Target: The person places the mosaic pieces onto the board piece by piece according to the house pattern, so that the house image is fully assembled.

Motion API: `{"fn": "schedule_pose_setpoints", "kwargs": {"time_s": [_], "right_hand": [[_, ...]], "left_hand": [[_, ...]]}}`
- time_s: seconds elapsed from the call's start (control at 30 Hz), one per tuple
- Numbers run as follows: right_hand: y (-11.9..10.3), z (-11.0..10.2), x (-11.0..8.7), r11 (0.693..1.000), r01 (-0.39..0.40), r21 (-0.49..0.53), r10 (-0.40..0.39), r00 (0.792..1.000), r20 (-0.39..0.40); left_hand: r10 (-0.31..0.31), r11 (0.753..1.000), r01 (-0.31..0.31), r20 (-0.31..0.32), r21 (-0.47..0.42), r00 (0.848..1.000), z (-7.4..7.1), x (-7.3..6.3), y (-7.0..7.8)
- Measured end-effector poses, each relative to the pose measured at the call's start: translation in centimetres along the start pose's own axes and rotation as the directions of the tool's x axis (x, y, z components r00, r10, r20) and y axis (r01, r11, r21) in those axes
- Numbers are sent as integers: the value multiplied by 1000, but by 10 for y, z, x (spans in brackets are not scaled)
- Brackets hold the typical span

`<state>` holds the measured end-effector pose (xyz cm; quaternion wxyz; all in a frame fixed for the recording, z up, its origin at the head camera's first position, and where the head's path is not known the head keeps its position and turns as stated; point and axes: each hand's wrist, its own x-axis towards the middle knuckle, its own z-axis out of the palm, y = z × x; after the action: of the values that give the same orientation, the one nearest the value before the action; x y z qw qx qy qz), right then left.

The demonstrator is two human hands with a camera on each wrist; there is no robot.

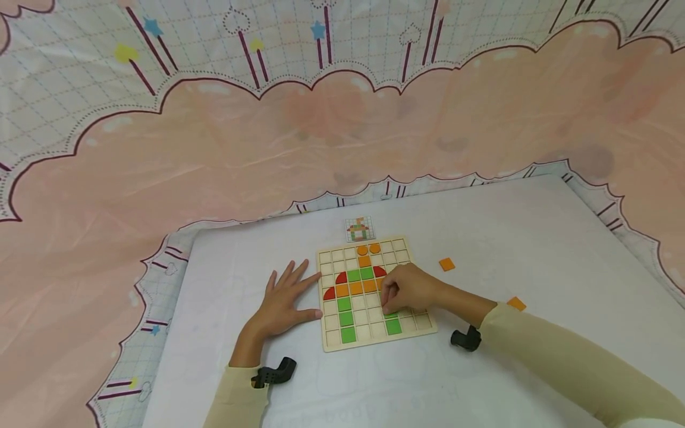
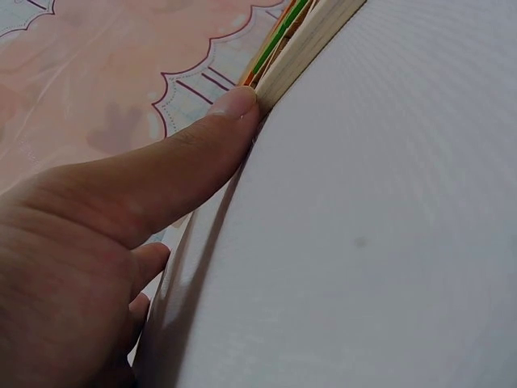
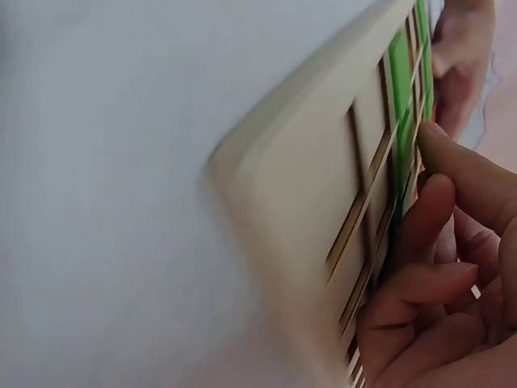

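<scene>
A wooden grid board [image 1: 368, 331] lies on the white table, with red, orange and green tiles in its cells. My left hand [image 1: 285, 302] rests beside it with fingers spread, thumb and a fingertip at the left edge. In the left wrist view the thumb [image 2: 194, 153] touches the board's side. Over the lower right part of the board, my right hand [image 1: 412, 290] has its fingers curled together and pinches at a green square tile [image 1: 392, 315], mostly covered by the fingertips. Another green tile [image 1: 393, 327] lies just below, in the bottom row.
A small picture card [image 1: 359, 229] with a coloured grid figure lies behind the board. Two loose orange square tiles lie to the right, one tile [image 1: 446, 264] near the board, another tile [image 1: 516, 304] beside the right sleeve. A patterned cloth [image 1: 321, 142] hangs beyond the table.
</scene>
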<state>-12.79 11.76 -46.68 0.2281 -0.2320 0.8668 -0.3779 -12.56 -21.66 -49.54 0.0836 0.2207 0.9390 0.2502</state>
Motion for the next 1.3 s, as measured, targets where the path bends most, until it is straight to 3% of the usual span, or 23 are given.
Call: {"fn": "schedule_pose_setpoints", "kwargs": {"time_s": [0.3,0.47,0.8,1.0,1.3], "right_hand": [[30,-32,-17,994,-112,-3,112,991,-72],[43,-53,-31,992,-128,-20,124,984,-128],[73,-92,-54,964,-227,-136,184,945,-270],[84,-101,-60,951,-278,-137,233,933,-273],[91,-98,-57,962,-228,-151,186,950,-250]], "left_hand": [[-2,1000,2,2,5,1000,0,0,-1],[3,1000,-3,6,-5,1000,-2,-1,0],[2,1000,-2,3,4,1000,-2,-1,1],[0,1000,0,3,5,1000,-1,-1,1],[1,1000,-1,1,7,1000,0,0,0]]}}
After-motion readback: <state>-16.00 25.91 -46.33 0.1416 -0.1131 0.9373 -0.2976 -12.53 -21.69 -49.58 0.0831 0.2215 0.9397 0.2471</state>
